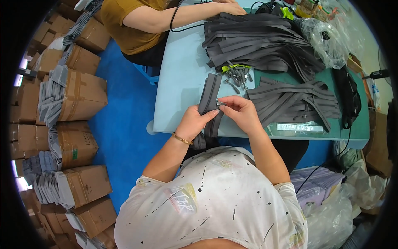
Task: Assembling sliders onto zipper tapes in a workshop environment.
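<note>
My left hand [192,123] is closed around a dark grey zipper tape [210,89], which stands up past the thumb and hangs down over the table's near edge. Close beside it, my right hand [243,113] pinches a small metallic zipper slider [219,103] against the tape's right side. Whether the slider is threaded on the tape is too small to tell. Beyond my hands lies a small heap of grey zipper sliders with pulls [238,76]. A bundle of dark grey zippers [294,99] spreads to the right, and a larger bundle of zipper tapes [253,39] lies farther back.
The light blue table [176,87] has a green mat [356,124] on its right. A co-worker's arm [153,18] reaches over the far side. Clear plastic bags [327,39] and a black pouch [346,97] lie at right. Cardboard boxes [85,97] line the left.
</note>
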Demonstrator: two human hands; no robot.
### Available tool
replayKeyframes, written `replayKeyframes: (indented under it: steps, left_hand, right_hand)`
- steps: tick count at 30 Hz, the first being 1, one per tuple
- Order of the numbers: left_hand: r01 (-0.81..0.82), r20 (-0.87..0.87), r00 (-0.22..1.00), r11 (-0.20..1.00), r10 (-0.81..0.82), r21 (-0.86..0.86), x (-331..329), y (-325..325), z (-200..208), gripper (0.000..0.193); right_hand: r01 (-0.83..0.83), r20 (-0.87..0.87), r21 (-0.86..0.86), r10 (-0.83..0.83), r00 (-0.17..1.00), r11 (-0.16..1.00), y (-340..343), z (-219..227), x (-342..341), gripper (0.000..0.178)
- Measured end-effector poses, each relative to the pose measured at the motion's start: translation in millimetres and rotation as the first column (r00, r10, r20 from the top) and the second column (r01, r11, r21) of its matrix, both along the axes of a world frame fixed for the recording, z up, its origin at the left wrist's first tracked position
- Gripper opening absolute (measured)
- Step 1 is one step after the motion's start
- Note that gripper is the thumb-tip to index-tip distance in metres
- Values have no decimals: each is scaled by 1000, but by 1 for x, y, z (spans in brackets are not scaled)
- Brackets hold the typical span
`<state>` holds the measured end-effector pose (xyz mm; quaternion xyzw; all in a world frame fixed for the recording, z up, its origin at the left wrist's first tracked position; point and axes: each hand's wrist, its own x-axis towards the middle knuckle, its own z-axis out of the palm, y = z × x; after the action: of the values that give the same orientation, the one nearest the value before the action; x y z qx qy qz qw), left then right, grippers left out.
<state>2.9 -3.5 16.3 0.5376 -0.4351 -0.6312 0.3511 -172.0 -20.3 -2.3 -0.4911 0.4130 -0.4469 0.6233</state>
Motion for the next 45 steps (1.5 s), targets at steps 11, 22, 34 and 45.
replayKeyframes:
  steps: [11, 22, 34, 45]
  left_hand:
    - [36, -6, 999, 999, -36, 6, 2, 2, 0, 16]
    - [29, 44, 999, 999, -27, -45, 3, 5, -2, 18]
    - [61, 62, 997, 994, -55, -94, 1, 6, -3, 19]
    - [40, 78, 996, 999, -37, -37, 1, 10, -3, 20]
  right_hand:
    - [-8, -60, -2, 8, 998, 1000, -2, 5, -1, 19]
    - [-36, -173, -35, 30, 984, 999, 3, 10, 1, 13]
    - [2, -255, -229, -62, 965, 973, 6, 5, 0, 12]
    - [-10, -258, -294, -69, 964, 956, 9, 6, 1, 12]
